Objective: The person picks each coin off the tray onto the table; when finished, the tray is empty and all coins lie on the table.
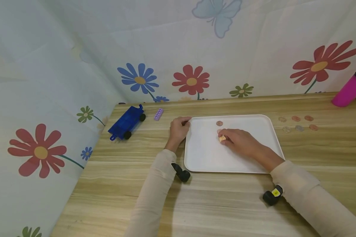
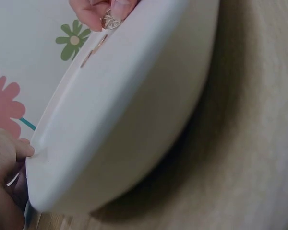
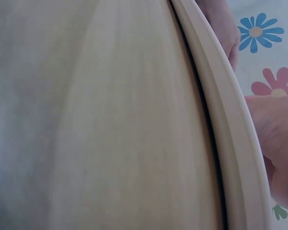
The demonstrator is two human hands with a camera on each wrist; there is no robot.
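A white rectangular tray [image 1: 201, 161] lies on the wooden table. My left hand [image 1: 178, 131] grips its far left corner, the thumb at the rim in the left wrist view. Over the tray, my right hand [image 1: 240, 141] pinches a shiny coin [image 1: 222, 138] between thumb and fingers; the left wrist view shows this coin [image 2: 110, 20] close above the surface. Just beyond it lie two copper-coloured coins, the farther coin [image 1: 219, 123] fully in sight and the nearer coin [image 1: 219, 131] partly hidden by the right hand. In the right wrist view the held coin is hidden.
Several loose coins [image 1: 299, 128] lie in two rows right of the tray. A blue toy wagon [image 1: 127, 121] and a purple toy brick [image 1: 158, 114] are on the left. At the far right stands a pink bottle [image 1: 345, 92]. A flowered cloth [image 1: 243, 59] hangs behind the table.
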